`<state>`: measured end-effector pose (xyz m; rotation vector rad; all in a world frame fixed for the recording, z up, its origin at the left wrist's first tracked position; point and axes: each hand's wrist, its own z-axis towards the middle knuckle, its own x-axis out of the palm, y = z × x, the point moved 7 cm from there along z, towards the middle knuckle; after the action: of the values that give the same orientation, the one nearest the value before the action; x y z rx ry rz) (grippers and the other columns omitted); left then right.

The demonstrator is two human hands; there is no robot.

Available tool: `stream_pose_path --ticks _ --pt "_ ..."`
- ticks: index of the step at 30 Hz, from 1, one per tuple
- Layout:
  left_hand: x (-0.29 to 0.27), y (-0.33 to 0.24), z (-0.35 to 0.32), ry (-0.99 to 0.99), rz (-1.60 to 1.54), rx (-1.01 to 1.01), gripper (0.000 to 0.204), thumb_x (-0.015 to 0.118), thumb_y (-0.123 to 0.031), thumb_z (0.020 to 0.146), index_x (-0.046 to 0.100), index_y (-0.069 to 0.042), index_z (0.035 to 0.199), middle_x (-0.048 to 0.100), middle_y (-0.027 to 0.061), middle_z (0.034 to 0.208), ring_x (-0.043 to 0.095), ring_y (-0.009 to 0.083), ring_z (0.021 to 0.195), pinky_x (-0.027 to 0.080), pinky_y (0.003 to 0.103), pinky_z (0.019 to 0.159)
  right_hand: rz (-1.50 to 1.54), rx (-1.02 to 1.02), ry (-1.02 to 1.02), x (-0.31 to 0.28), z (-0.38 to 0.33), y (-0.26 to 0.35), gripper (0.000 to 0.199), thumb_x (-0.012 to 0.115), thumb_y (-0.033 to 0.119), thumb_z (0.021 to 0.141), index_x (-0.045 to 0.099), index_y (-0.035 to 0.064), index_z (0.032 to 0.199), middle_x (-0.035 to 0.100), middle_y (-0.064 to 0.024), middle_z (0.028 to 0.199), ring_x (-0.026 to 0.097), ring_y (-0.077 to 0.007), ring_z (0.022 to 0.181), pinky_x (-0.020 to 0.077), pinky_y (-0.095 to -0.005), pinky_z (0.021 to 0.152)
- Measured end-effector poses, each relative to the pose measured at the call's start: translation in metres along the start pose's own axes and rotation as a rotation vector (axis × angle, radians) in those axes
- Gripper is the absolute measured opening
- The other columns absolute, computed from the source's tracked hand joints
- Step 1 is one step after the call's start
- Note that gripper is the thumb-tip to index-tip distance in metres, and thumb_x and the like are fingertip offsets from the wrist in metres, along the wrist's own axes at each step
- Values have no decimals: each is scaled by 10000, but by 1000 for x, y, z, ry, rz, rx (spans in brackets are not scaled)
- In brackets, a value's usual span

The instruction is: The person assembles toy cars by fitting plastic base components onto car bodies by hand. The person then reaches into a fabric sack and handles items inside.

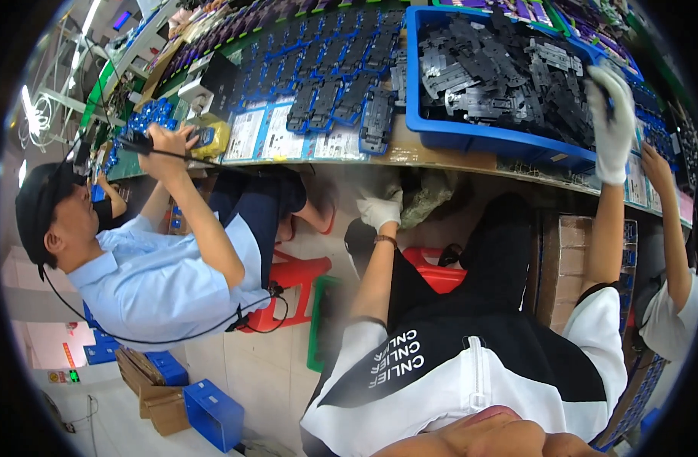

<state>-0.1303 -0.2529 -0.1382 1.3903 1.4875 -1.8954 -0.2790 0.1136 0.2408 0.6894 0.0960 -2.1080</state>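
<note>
My right hand, in a white glove, is raised at the right end of a blue bin. Its fingers are curved and apart, and I make out nothing between them. Black plastic chassis-like parts fill the bin in a loose heap. Lower down, below the table edge, my gloved left hand is by my knee with its fingers closed. What it holds, if anything, is blurred. Beside that hand is a crumpled clear plastic bag.
Rows of black parts with blue edges cover the table left of the bin, over printed sheets. At left a co-worker in light blue handles a dark device. Another person's arm reaches in at right. Cartons stand under the table.
</note>
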Motion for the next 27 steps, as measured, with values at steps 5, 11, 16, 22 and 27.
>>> stream_pose_path --ticks 5,11,16,22,27 --pt "89 128 67 151 -370 -59 330 580 -156 798 609 38 1063 647 270 926 600 454 873 476 423 802 32 77 617 68 -12 -48 817 714 57 696 345 79 1425 386 -186 1431 380 -295 1320 291 -332 1091" --pt "47 106 62 -39 -960 -250 340 478 -43 837 525 27 1166 628 231 1027 604 360 941 459 379 829 77 167 304 22 -8 62 436 638 37 782 565 13 1211 575 -142 1212 533 -257 1158 373 -339 1027" --pt "-70 38 38 -297 -788 96 257 478 -27 840 563 -18 1082 646 188 926 619 335 846 471 369 790 819 -72 915 145 -113 200 215 595 56 817 638 46 1027 628 -124 1046 579 -296 1024 459 -377 897" --pt "-74 12 -35 -1 -552 72 344 567 -31 822 552 20 1162 635 222 1030 623 323 972 472 362 849 564 220 972 345 -227 175 259 529 103 857 627 49 1091 622 -176 1107 581 -338 1030 464 -403 887" --pt "-97 20 -84 42 -498 213 235 584 -105 817 545 -30 1036 592 275 785 588 453 756 456 515 616 439 68 1050 404 -204 200 302 539 145 840 633 56 1112 627 -181 1105 599 -329 1014 467 -411 882"
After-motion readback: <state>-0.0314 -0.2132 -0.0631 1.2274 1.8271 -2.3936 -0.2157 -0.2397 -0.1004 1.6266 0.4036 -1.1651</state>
